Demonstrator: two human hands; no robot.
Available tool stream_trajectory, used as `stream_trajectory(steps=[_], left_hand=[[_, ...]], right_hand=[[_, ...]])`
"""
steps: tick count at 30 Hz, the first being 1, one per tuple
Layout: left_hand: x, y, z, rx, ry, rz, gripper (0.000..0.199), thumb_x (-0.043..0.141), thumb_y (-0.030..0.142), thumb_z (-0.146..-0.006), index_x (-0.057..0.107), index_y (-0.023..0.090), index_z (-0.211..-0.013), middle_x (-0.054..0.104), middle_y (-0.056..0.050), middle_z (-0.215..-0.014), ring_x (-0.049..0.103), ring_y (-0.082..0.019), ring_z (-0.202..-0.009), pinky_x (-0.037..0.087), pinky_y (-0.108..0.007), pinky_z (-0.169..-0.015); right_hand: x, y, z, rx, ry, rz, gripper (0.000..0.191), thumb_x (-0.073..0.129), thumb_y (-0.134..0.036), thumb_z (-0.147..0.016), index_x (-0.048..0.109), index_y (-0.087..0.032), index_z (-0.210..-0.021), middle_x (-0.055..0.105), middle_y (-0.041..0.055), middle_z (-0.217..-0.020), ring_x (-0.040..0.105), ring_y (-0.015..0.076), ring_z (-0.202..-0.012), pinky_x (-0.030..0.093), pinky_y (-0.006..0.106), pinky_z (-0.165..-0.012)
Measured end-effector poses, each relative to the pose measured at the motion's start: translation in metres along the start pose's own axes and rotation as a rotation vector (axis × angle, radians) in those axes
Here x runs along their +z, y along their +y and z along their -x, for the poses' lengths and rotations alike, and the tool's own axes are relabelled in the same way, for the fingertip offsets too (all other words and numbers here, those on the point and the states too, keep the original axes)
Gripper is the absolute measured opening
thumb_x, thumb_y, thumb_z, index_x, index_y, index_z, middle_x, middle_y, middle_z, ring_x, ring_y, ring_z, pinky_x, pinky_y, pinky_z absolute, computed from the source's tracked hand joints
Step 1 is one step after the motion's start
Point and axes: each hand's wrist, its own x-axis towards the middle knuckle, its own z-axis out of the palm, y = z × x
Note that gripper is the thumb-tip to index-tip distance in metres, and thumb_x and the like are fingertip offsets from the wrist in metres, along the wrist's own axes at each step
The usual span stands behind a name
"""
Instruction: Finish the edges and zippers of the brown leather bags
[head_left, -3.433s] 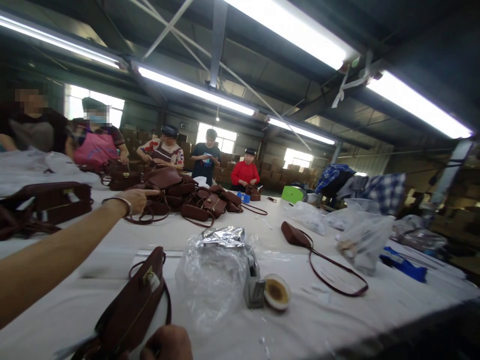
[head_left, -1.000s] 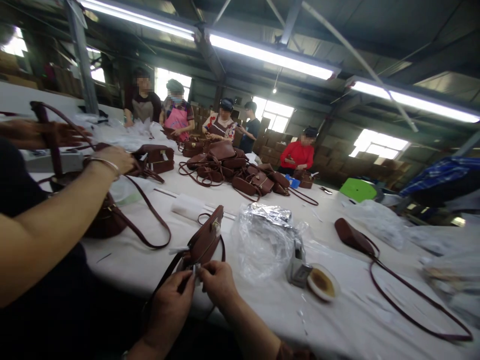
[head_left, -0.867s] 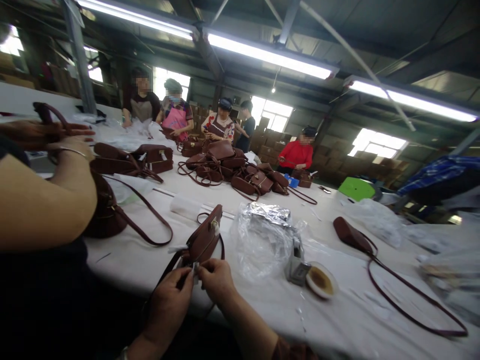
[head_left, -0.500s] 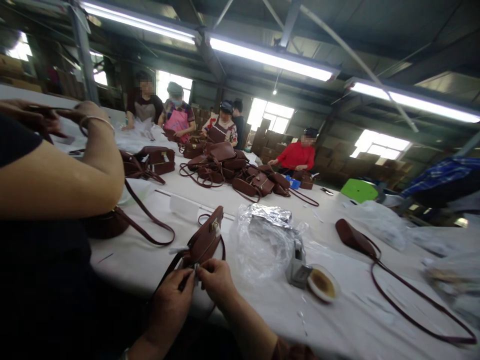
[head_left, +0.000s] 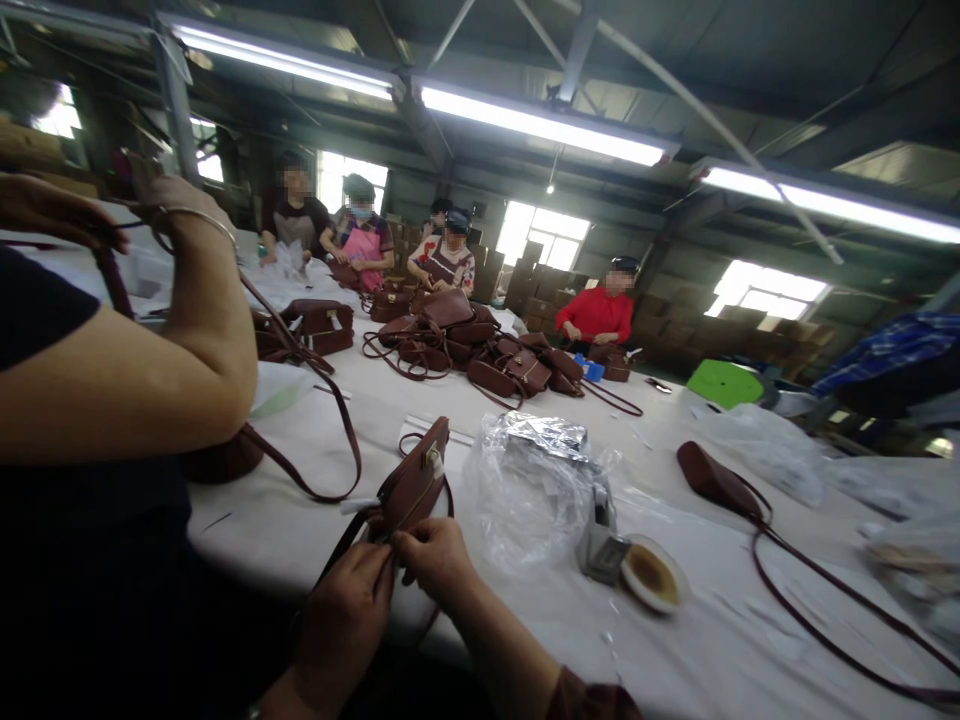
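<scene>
A brown bag (head_left: 415,480) stands tilted at the near edge of the white table (head_left: 285,535), its flap and metal clasp turned to the right. My left hand (head_left: 349,610) is closed at the bag's lower end, beside its dark strap. Close against it, my right hand (head_left: 435,560) pinches at the same lower corner of the bag, fingertips together. The small part between the fingertips is too hidden to make out. A pale tag hangs by the clasp, and a white wrapped piece sticks out on the bag's left side.
A co-worker's arm (head_left: 202,340) reaches in at the left. Beyond my bag lies a pile of brown bags (head_left: 480,345). Clear plastic (head_left: 525,490), a grey holder (head_left: 602,550) and a round dish (head_left: 651,575) sit to the right, with another bag (head_left: 716,480) farther right.
The view has shifted slightly. My fingers have drawn closer together at the bag's lower corner, and the white bit between them no longer shows. The co-worker's hands at the left have moved.
</scene>
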Motion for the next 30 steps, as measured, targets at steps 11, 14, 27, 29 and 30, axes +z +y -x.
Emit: stream_trajectory(steps=[11, 14, 27, 29, 30], left_hand=[[-0.006, -0.001, -0.003, -0.818, -0.165, 0.652, 0.027, 0.067, 0.041, -0.076, 0.073, 0.019, -0.089, 0.074, -0.007, -0.079, 0.069, -0.026, -0.078, 0.052, -0.032, -0.068], [-0.005, 0.008, -0.009, -1.036, -0.160, 0.987, 0.026, 0.072, 0.032, -0.075, 0.071, 0.014, -0.092, 0.073, -0.010, -0.085, 0.069, -0.021, -0.075, 0.053, -0.030, -0.065], [-0.006, 0.024, -0.020, -1.195, -0.057, 1.167, 0.010, 0.068, 0.011, -0.080, 0.067, 0.007, -0.089, 0.064, -0.004, -0.069, 0.059, -0.009, -0.052, 0.048, -0.020, -0.049], [-0.008, 0.026, -0.021, -1.198, -0.063, 1.172, 0.010, 0.067, 0.010, -0.081, 0.066, 0.007, -0.090, 0.064, -0.004, -0.069, 0.059, -0.009, -0.051, 0.048, -0.020, -0.048], [-0.008, 0.026, -0.021, -1.199, -0.067, 1.178, 0.010, 0.067, 0.010, -0.081, 0.066, 0.007, -0.091, 0.065, -0.005, -0.070, 0.059, -0.009, -0.052, 0.048, -0.020, -0.049]], right_hand=[[0.001, 0.018, -0.010, -0.189, 0.005, 0.140, 0.022, 0.053, -0.022, -0.078, 0.057, -0.016, -0.058, 0.055, -0.0022, -0.051, 0.052, 0.0094, -0.046, 0.035, 0.019, -0.044], [0.001, 0.018, -0.009, -0.240, 0.029, 0.153, 0.023, 0.054, -0.023, -0.079, 0.056, -0.016, -0.057, 0.055, -0.0027, -0.053, 0.050, 0.0089, -0.051, 0.033, 0.019, -0.047], [-0.004, 0.009, 0.007, -0.375, 0.163, 0.350, 0.021, 0.057, -0.023, -0.082, 0.062, -0.017, -0.062, 0.063, 0.0008, -0.061, 0.057, 0.0132, -0.060, 0.037, 0.023, -0.056], [-0.007, 0.010, 0.007, -0.361, 0.168, 0.264, 0.021, 0.056, -0.023, -0.083, 0.065, -0.017, -0.064, 0.066, 0.0013, -0.063, 0.060, 0.0134, -0.062, 0.040, 0.022, -0.058], [-0.009, 0.010, 0.006, -0.354, 0.166, 0.210, 0.021, 0.056, -0.022, -0.083, 0.066, -0.017, -0.065, 0.067, 0.0014, -0.064, 0.061, 0.0135, -0.062, 0.042, 0.022, -0.059]])
